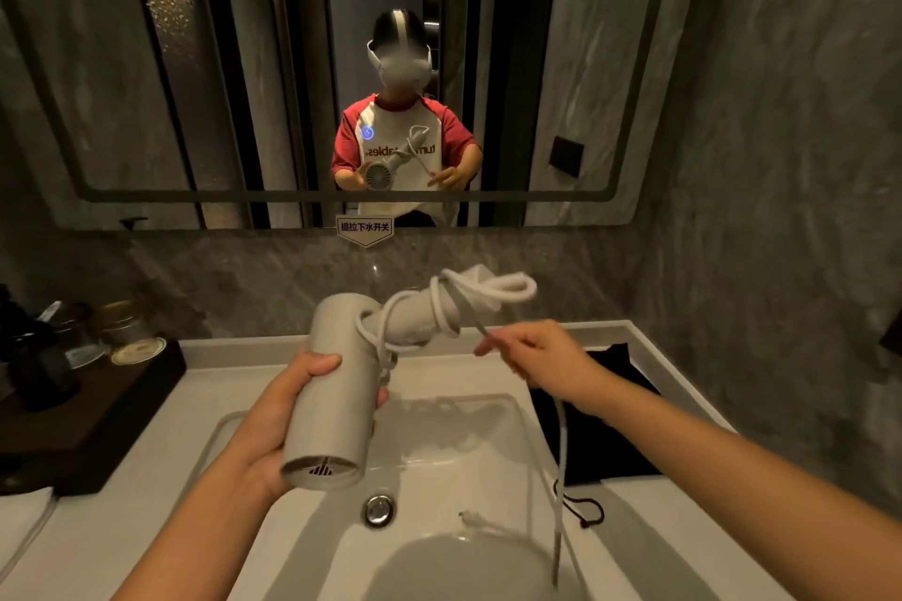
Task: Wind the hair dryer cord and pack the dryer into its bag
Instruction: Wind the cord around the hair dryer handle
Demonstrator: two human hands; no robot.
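My left hand (288, 405) grips the barrel of a light grey hair dryer (337, 386) held over the sink, its handle pointing up and to the right. The white cord (439, 307) is looped a few times around the handle. My right hand (532, 349) pinches a stretch of that cord to the right of the handle. The rest of the cord hangs down from this hand into the basin. A black drawstring bag (600, 434) lies flat on the counter at the right, partly under my right forearm.
A white sink basin (439, 429) with a chrome drain (378, 509) lies below the dryer. A dark tray (88, 410) with jars and bottles stands at the left. A wall mirror (244, 63) reflects a person. Marble wall rises on the right.
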